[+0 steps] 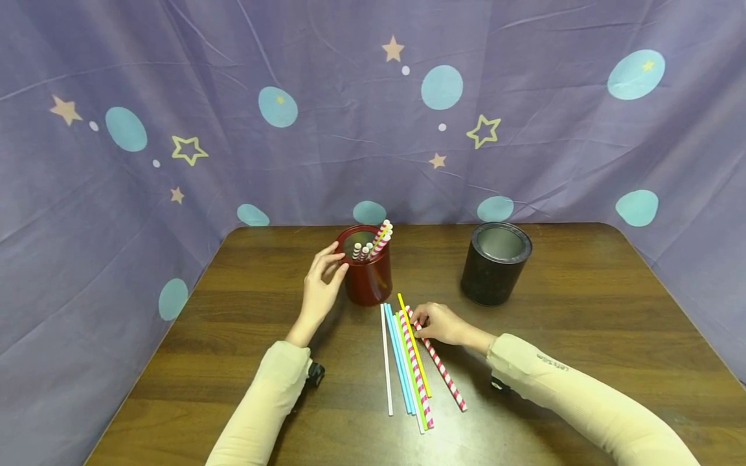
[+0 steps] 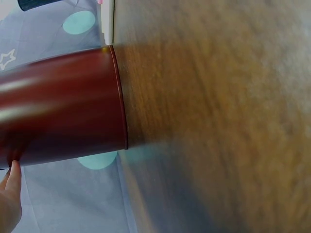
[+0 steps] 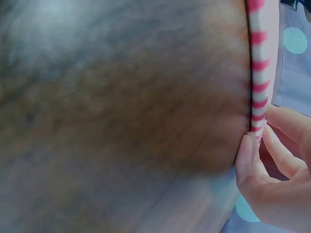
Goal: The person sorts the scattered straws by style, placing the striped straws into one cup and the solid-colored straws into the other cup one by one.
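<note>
In the head view my left hand (image 1: pixel 322 285) rests its fingertips and thumb on the left side of a dark red canister (image 1: pixel 368 281), near the rim. Several striped paper straws (image 1: pixel 381 241) stand inside it. The left wrist view shows extended fingers touching the canister's wall (image 2: pixel 63 107). On the table, my right hand (image 1: pixel 441 323) pinches a red-and-white striped straw (image 1: pixel 445 375) near its far end. Thumb and fingers meet at the striped straw (image 3: pixel 260 77) in the right wrist view. Left of it lie a yellow straw (image 1: pixel 421 362) and a pink-striped straw (image 1: pixel 416 375).
Light blue straws (image 1: pixel 400 362), a green straw (image 1: pixel 415 369) and white straws (image 1: pixel 386 362) lie side by side on the wooden table (image 1: pixel 262 291). A black canister (image 1: pixel 492 278) stands at the back right. A purple curtain (image 1: pixel 350 162) hangs behind the table.
</note>
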Tool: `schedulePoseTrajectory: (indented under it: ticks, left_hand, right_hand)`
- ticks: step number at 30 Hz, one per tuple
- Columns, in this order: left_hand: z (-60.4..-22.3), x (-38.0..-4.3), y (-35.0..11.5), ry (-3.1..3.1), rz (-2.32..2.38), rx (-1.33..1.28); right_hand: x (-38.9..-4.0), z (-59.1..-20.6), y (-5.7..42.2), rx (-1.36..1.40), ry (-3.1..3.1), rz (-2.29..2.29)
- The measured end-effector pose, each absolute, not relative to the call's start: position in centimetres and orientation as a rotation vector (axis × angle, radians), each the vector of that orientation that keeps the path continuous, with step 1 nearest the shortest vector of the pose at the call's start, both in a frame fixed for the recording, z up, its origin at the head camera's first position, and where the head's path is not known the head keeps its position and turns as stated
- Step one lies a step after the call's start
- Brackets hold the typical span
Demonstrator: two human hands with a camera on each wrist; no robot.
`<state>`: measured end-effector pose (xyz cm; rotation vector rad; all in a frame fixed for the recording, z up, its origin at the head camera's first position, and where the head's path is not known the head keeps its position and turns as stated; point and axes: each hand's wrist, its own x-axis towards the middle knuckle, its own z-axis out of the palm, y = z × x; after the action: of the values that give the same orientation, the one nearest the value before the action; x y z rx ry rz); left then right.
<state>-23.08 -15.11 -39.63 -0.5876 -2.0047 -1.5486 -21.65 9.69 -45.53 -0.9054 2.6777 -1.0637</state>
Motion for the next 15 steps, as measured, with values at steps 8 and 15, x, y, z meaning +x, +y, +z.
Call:
schedulePoseTrajectory:
  ticks: [8, 15]
  left_hand:
    - [-39.68, -23.13, -15.13, -1.999, -1.553, -0.585]
    - [-39.71, -23.15, -15.18, -2.015, -1.551, -0.575]
  right_hand:
    - [-21.55, -45.41, 9.99, -0.942, 2.722, -1.016]
    - [-21.57, -45.33, 10.04, -0.958, 2.726, -1.024]
